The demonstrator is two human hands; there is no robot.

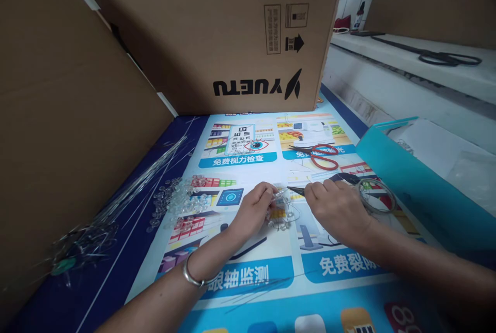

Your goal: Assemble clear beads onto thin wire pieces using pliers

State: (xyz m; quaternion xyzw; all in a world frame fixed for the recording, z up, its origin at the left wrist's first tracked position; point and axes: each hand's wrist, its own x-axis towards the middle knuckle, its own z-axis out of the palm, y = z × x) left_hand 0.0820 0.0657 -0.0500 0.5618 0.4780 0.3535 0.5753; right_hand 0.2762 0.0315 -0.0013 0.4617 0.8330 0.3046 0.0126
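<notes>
My left hand [253,210] pinches a small cluster of clear beads [281,214] strung on thin wire, resting on a printed poster mat [267,266]. My right hand [337,209] grips dark pliers [296,191] whose thin tip points left and meets the bead piece. A silver bangle circles my left wrist. A coil of thin wire [375,196] lies just right of my right hand.
Loose clear beads [178,201] and a bundle of straight wires [127,198] lie to the left. Red-handled scissors [321,156] rest behind the hands. A large cardboard box [217,33] stands at the back, a teal box lid [411,178] to the right, black scissors [437,56] on a ledge.
</notes>
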